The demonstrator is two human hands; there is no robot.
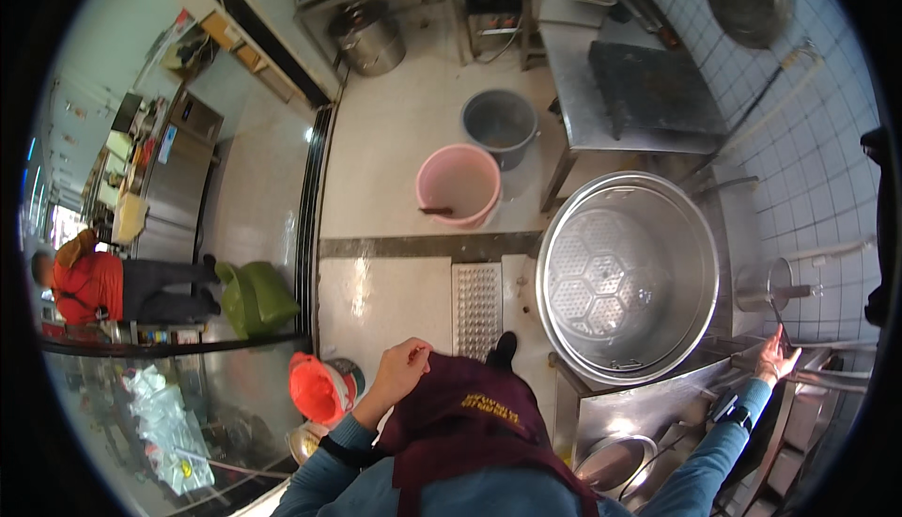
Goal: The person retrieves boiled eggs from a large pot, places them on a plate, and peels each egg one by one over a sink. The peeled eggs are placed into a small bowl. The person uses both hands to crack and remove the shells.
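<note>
My right hand [774, 362] reaches out to the far right, by the tiled wall. Its fingers are at a thin dark handle [783, 334] that runs up to a small steel pot [757, 291]; whether they grip it is unclear. In front of the maroon apron [468, 418] my left hand [405, 370] is held with curled fingers, and nothing shows in it. Between me and the wall stands a large round steel steamer pot [655, 256]. Its perforated bottom plate [599, 284] has a hexagon pattern, and no food shows on it.
A pink bucket [461, 182] and a grey bucket [499, 119] stand on the floor ahead. Beyond the steamer is a steel table [574, 101] with a dark board [652, 87]. A red-lined bucket [315, 390] stands left. A person in red [88, 288] is beyond the sliding-door track [315, 214].
</note>
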